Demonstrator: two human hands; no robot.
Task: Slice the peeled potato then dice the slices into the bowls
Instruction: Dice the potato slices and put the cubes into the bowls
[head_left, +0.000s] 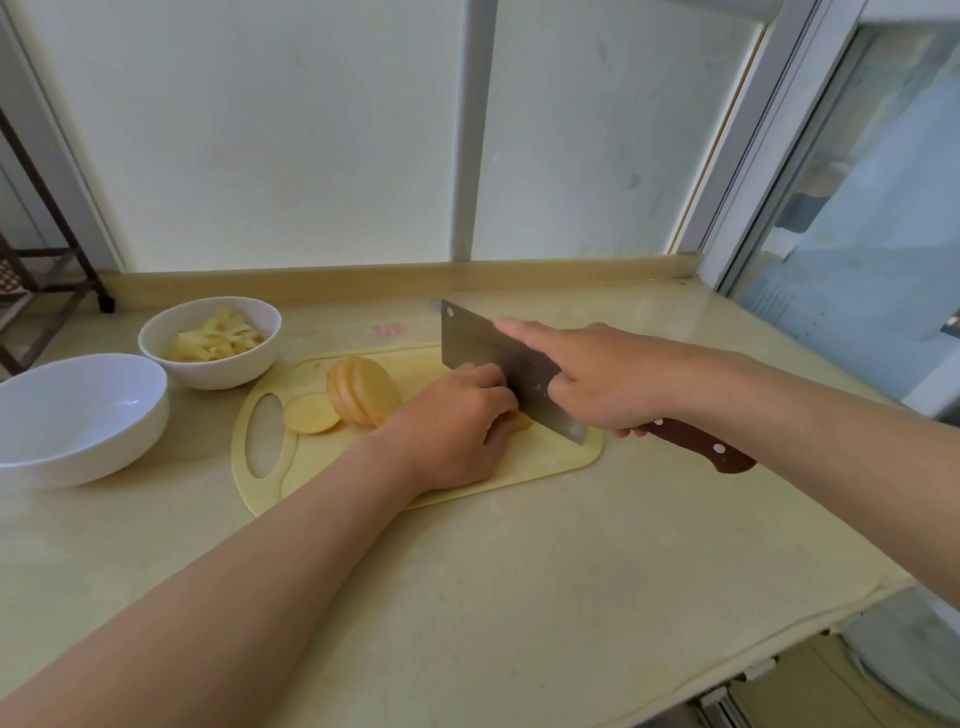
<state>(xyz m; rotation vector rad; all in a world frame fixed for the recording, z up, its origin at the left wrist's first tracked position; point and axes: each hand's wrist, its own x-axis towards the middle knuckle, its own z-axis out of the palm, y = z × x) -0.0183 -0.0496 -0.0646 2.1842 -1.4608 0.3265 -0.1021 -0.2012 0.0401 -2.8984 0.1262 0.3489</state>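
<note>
A pale yellow cutting board (545, 457) lies on the counter. On it leans a stack of potato slices (366, 397), with one slice (310, 413) lying flat to their left. My left hand (457, 421) curls over a potato piece (521, 421), mostly hidden, against the blade. My right hand (597, 384) grips the brown handle of a cleaver (498, 364), forefinger stretched along the blade's spine. The blade's edge is down on the board beside my left fingers.
A small white bowl (208, 364) holding cut potato pieces stands behind the board's left end. A larger white bowl (78, 441), with nothing in it, stands at the far left. A dark metal rack (47, 249) is at the left edge. The counter's edge runs at lower right.
</note>
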